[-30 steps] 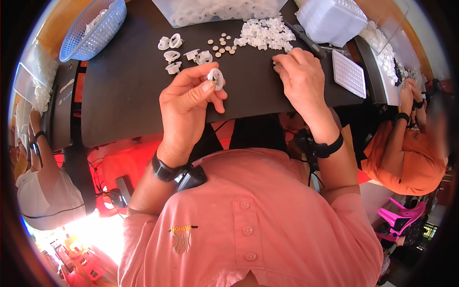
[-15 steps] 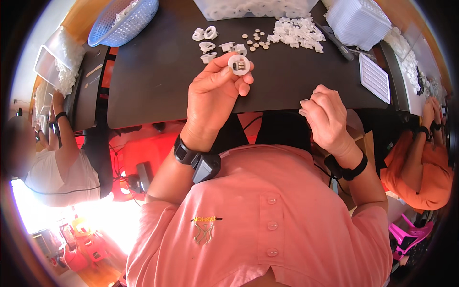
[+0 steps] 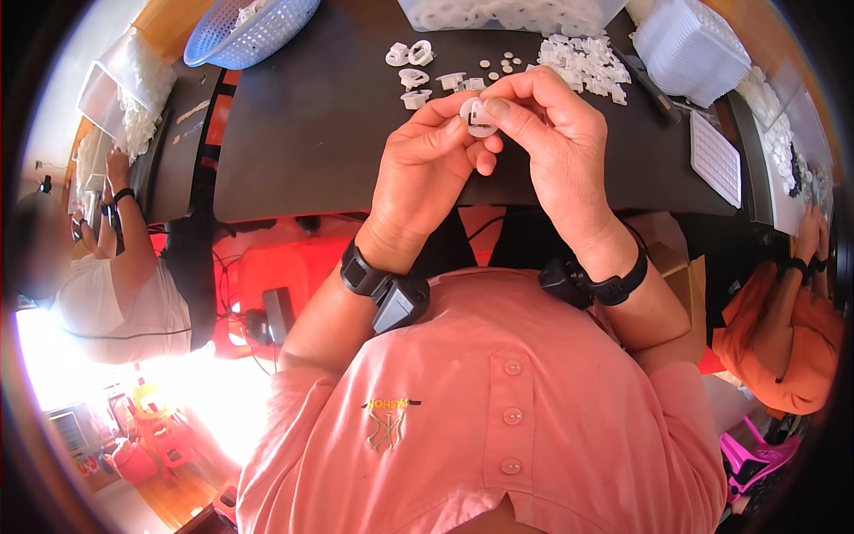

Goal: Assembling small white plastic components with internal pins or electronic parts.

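Far left: a co-worker in white (image 3: 124, 307) sits at a neighbouring bench. On the black table (image 3: 294, 151), a blue basket (image 3: 213, 49) stands at the far edge, partly out of frame.

Next, a small group of white rings (image 3: 421, 53) lies clear of the other parts. Judged by their placing apart, these may be pieces already handled.

Left hand (image 3: 414, 165): thumb and forefinger pinch the edge of a round white piece (image 3: 480, 126), held up above the table near its centre; the other fingers curl loosely below. A dark detail shows in its middle, but it is too small to tell whether anything is fully seated. I judge this piece unfinished.

A few small discs (image 3: 507, 69) lie loose behind the hands. At the back, a clear bin (image 3: 427, 25) holds many more white rings.

Right hand (image 3: 569, 133): thumb and forefinger brought together at the piece's right side. Behind it, a heap of white bits (image 3: 587, 67) remains loose. By this stock, most parts look unused.

Right end: a stack of trays (image 3: 694, 53) and a flat white tray (image 3: 716, 158).
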`<state>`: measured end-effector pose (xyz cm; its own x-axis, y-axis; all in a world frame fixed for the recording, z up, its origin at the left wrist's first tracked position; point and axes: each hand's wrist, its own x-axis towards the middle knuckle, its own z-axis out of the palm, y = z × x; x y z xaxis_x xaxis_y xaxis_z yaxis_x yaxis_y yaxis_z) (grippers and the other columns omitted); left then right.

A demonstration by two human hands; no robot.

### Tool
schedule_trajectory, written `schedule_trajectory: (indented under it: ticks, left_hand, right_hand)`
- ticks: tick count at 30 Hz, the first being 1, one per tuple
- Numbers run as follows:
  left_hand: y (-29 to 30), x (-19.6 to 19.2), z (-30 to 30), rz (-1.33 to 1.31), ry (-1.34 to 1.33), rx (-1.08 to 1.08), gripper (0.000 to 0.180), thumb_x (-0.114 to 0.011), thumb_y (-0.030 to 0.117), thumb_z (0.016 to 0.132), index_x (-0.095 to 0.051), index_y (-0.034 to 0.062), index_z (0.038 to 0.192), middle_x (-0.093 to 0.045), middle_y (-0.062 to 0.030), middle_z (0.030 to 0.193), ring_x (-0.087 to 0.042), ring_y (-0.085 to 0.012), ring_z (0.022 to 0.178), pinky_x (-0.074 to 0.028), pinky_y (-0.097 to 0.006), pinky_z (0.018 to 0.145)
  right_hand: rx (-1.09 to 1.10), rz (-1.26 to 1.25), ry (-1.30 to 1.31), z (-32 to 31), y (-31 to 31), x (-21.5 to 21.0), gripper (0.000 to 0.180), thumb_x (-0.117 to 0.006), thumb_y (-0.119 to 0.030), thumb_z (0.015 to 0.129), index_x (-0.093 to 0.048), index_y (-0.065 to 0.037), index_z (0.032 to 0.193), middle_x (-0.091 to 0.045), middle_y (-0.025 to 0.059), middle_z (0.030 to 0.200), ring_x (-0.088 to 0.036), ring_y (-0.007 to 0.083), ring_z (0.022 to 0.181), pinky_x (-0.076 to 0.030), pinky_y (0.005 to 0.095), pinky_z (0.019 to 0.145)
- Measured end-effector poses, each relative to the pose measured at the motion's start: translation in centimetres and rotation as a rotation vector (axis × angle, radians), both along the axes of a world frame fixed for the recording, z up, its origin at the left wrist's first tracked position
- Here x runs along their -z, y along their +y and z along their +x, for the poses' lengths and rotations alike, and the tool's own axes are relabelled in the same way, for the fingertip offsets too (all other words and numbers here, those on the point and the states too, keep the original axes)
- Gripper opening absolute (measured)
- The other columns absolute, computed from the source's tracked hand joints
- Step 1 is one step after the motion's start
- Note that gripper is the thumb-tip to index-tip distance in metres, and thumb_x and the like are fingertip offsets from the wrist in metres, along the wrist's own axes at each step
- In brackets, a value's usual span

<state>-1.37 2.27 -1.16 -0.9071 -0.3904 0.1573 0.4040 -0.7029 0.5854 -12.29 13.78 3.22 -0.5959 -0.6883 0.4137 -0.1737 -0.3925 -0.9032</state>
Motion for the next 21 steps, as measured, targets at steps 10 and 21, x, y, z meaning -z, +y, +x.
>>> schedule_trajectory:
  ticks: [10, 21]
  left_hand:
    - [-0.2, 0.1, 0.2, 0.037, -0.003, -0.004, 0.028, -0.06, 0.009, 0.1, -0.062, -0.0054, 0.124, -0.068, -0.0162, 0.107, -0.067, -0.0253, 0.087, -0.055, -0.035, 0.072]
    - [0.1, -0.1, 0.4, -0.017, -0.028, -0.024, 0.024, -0.063, 0.006, 0.097, -0.064, -0.005, 0.119, -0.068, -0.0167, 0.107, -0.068, -0.0262, 0.084, -0.057, -0.037, 0.068]
  right_hand:
    - [0.01, 0.008, 0.075, 0.5, -0.2, 0.1, 0.009, -0.069, 0.001, 0.093, -0.063, 0.002, 0.086, -0.059, 0.005, 0.083, -0.063, 0.0112, 0.059, -0.05, 0.0242, 0.056]
    - [-0.092, 0.085, 0.143, -0.5, 0.4, -0.4, 0.012, -0.061, 0.012, 0.089, -0.055, 0.002, 0.086, -0.058, 0.0067, 0.077, -0.065, 0.0129, 0.059, -0.051, 0.0256, 0.054]
